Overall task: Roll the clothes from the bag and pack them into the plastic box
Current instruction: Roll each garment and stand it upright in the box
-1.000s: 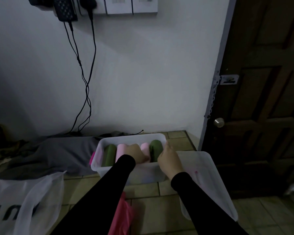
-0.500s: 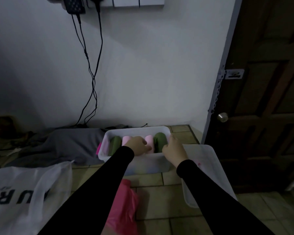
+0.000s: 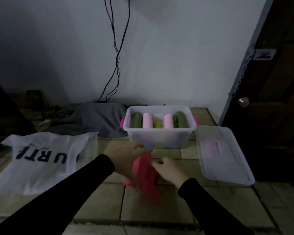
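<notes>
The clear plastic box [image 3: 159,139] stands on the tiled floor near the wall. Inside it stand two green rolls [image 3: 137,120], two pale pink rolls [image 3: 147,120] and a small yellow roll [image 3: 157,124]. In front of the box a pink-red cloth [image 3: 145,173] is lifted off the floor, blurred by motion. My left hand [image 3: 126,156] grips its upper edge and my right hand [image 3: 168,169] pinches its right side. The white bag with black letters [image 3: 44,160] lies flat on the left.
The box's clear lid [image 3: 222,155] lies on the floor to the right of the box. A grey cloth [image 3: 95,117] is heaped against the wall on the left. Black cables [image 3: 116,58] hang down the wall. A dark wooden door [image 3: 270,92] is at the right.
Both hands have left the rolls in the box and come back toward me. They now hold the pink-red cloth, which lay on the floor before. The view has tilted downward.
</notes>
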